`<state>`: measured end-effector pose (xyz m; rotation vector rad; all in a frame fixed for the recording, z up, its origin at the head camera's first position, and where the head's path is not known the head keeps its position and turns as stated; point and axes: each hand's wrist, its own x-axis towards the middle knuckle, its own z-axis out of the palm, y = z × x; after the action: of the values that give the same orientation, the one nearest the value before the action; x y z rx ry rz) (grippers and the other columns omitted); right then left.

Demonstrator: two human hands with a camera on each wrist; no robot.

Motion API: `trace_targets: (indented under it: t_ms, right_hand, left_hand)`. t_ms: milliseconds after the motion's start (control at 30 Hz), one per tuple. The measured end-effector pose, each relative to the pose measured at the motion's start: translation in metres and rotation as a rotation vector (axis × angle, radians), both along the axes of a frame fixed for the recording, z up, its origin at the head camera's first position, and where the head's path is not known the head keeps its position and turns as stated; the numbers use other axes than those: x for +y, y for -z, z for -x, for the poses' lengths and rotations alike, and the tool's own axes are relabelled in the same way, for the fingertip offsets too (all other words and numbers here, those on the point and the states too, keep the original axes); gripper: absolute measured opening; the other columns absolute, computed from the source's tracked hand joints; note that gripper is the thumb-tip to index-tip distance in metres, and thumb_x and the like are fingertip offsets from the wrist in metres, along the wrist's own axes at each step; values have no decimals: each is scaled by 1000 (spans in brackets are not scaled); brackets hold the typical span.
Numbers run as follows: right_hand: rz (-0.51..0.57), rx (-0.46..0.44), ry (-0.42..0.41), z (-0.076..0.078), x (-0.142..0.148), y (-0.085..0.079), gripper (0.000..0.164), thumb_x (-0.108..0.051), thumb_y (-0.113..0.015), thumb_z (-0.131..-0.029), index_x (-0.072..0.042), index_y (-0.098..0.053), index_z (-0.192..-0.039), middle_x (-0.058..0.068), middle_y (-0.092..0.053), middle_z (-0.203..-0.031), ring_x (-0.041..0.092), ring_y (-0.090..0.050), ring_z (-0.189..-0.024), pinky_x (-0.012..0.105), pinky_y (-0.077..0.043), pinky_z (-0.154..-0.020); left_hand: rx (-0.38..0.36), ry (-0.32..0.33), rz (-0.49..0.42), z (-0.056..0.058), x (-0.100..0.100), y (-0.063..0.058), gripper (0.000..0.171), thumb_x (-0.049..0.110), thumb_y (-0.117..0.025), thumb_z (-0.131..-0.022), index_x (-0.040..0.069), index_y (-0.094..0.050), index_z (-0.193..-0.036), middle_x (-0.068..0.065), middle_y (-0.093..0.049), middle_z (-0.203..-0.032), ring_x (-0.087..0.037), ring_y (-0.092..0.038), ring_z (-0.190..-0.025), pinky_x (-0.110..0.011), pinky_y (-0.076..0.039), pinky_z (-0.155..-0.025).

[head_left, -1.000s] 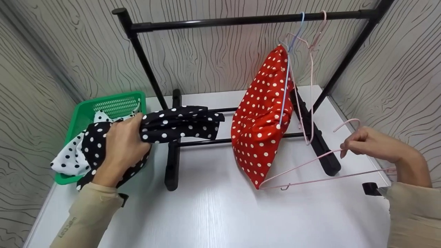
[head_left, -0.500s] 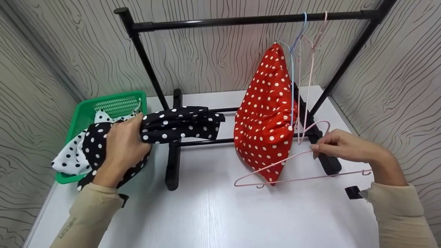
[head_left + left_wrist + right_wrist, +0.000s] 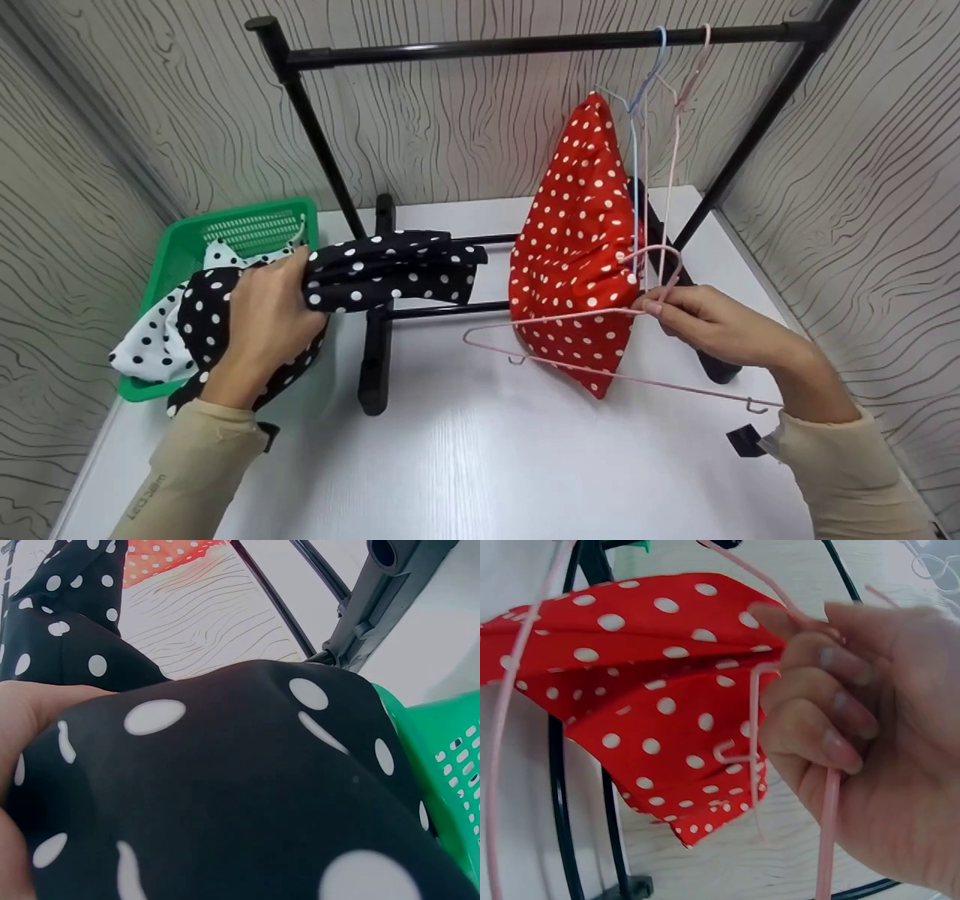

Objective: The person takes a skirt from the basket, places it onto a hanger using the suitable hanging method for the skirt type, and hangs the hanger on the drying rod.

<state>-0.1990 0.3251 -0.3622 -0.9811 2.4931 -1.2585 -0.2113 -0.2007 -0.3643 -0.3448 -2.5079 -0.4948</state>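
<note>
In the head view my left hand (image 3: 266,315) grips a bunched black cloth with white dots (image 3: 390,270), one end sticking out to the right. The same black cloth (image 3: 225,765) fills most of the left wrist view. My right hand (image 3: 720,326) pinches a pink wire hanger (image 3: 675,385) near the base of its hook. That hanger overlaps the lower part of a red white-dotted cloth (image 3: 574,247) on a blue hanger (image 3: 662,45). In the right wrist view, my curled fingers (image 3: 802,731) are round the pink wire (image 3: 829,840).
A black rack (image 3: 465,49) spans the white table (image 3: 465,472). Another pink hanger (image 3: 707,49) hangs on its rail beside the blue one. At the left, a green basket (image 3: 247,211) holds a white cloth with black dots (image 3: 150,345). Patterned walls (image 3: 97,150) enclose the table.
My right hand has moved left with the pink hanger, bringing it across the red cloth. The red cloth has swung slightly. The left hand and black cloth have stayed in place.
</note>
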Motion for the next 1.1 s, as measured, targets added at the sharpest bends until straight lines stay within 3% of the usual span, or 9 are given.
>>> trace_targets:
  t_ms: [367,600,700,900,1100]
  right_hand:
    - [-10,-78,295,-9,-23,1,28,-20,-49,-110,-5,-60,-89,-4,-40,-62,6,-37,-52,25,-33,-44]
    - [108,-156,435,-14,-42,8,33,-24,-46,-111,4,-59,-97,-2,-41,-62,6,-37,-52,22,-34,-44]
    - [149,-97,519,-16,-50,14,34,-23,-47,-110,5,-64,-101,1,-43,-64,7,-38,-51,22,-33,-43]
    - [152,120,705,-21,-70,25,32,-20,-50,-109,3,-72,-107,9,-54,-72,12,-43,-57,23,-35,-46]
    - [245,167,756,-22,-88,35,31,-18,-50,-109,2,-73,-106,9,-53,-71,14,-45,-58,23,-36,-48]
  left_hand:
    - [-13,-6,3,0,1,0,31,-5,-72,-63,7,-56,-86,-12,-63,-68,-40,-60,-64,-55,-46,-72]
    - [-16,-4,6,1,3,0,32,-8,-71,-61,7,-56,-85,-11,-63,-68,-39,-59,-63,-53,-45,-67]
    - [-17,1,15,1,5,1,31,-8,-70,-62,7,-56,-86,-11,-65,-69,-39,-60,-63,-52,-45,-66]
    - [-29,0,24,0,7,0,31,-9,-68,-61,6,-56,-86,-12,-67,-71,-41,-62,-67,-56,-46,-71]
    - [-30,-3,23,-1,7,-1,31,-8,-70,-62,6,-57,-87,-12,-67,-70,-41,-62,-67,-56,-46,-73]
